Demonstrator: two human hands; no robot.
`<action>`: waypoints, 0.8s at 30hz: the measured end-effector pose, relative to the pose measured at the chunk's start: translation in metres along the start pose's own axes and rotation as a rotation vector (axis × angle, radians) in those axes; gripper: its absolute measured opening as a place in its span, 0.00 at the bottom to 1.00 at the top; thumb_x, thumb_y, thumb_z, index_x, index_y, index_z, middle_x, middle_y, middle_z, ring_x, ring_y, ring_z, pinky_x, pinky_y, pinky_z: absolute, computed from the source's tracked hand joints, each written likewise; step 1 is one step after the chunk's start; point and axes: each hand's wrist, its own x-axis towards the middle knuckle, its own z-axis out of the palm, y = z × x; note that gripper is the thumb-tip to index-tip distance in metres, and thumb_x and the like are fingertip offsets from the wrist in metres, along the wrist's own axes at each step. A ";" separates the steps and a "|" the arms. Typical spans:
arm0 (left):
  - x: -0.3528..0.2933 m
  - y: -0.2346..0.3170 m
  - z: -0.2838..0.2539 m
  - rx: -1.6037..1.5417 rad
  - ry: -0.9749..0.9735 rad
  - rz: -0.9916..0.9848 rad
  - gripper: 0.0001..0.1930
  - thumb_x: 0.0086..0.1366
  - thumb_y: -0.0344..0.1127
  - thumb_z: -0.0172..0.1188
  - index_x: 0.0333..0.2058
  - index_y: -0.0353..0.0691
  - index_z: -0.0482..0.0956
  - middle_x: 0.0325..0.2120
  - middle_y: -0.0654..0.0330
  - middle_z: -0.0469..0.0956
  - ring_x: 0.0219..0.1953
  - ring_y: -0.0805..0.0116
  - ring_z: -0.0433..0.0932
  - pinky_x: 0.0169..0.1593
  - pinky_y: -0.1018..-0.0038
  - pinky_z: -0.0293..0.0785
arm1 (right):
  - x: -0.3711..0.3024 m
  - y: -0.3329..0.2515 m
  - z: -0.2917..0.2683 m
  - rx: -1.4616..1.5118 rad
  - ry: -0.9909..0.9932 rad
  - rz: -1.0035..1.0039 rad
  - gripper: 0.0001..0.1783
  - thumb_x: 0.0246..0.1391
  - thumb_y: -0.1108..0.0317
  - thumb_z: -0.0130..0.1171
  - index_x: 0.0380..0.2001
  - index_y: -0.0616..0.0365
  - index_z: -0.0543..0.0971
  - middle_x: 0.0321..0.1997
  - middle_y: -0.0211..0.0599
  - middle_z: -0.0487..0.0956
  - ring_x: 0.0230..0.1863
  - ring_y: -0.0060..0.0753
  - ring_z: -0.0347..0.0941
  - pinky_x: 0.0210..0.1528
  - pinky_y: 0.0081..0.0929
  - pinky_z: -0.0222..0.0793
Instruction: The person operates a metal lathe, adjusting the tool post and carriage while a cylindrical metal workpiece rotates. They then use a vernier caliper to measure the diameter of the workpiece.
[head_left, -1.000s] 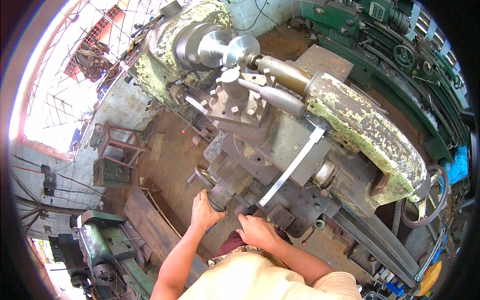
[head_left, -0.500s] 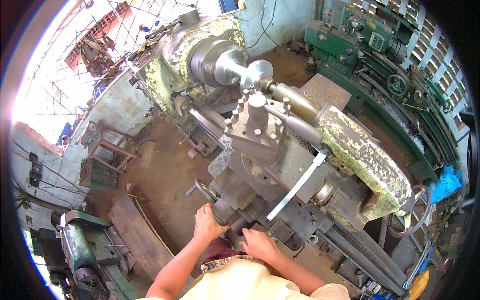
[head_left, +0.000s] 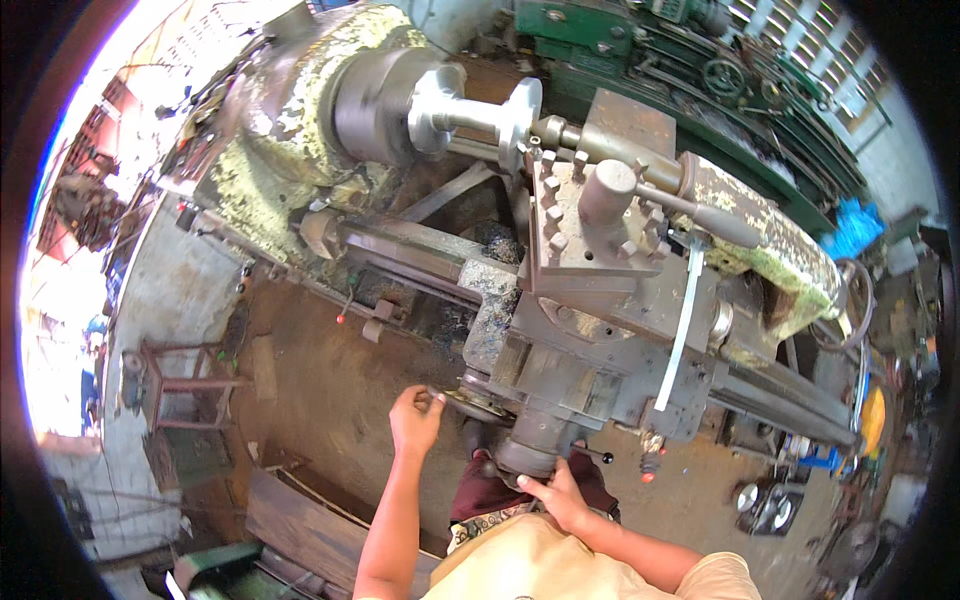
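Observation:
A big metal lathe fills the middle. My left hand is closed on the grip of a carriage handwheel at the machine's front. Close to my body, my right hand grips the lower edge of a round grey dial hub, its thumb along the rim; some fingers are hidden. Beyond, a shiny spool-shaped metal workpiece runs between the blurred chuck and the tailstock centre. The square tool post stands just in front of the workpiece's right flange.
A flat steel bar hangs from the tool post side. A ball-ended lever sticks out right of the hub. Chips cover the carriage wing. Behind stands a green lathe; a wooden board lies at lower left.
The view has shifted, so the lathe sits differently in it. My left hand has gone from the handwheel's rim to its grip on the left. My right hand now holds the hub.

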 end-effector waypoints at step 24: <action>0.087 -0.062 0.050 -0.422 -0.546 -0.610 0.29 0.67 0.47 0.64 0.51 0.23 0.70 0.30 0.50 0.76 0.15 0.64 0.75 0.17 0.68 0.71 | 0.018 -0.001 0.044 0.045 0.513 -0.111 0.40 0.38 0.64 0.82 0.53 0.73 0.76 0.47 0.49 0.86 0.46 0.38 0.84 0.51 0.33 0.79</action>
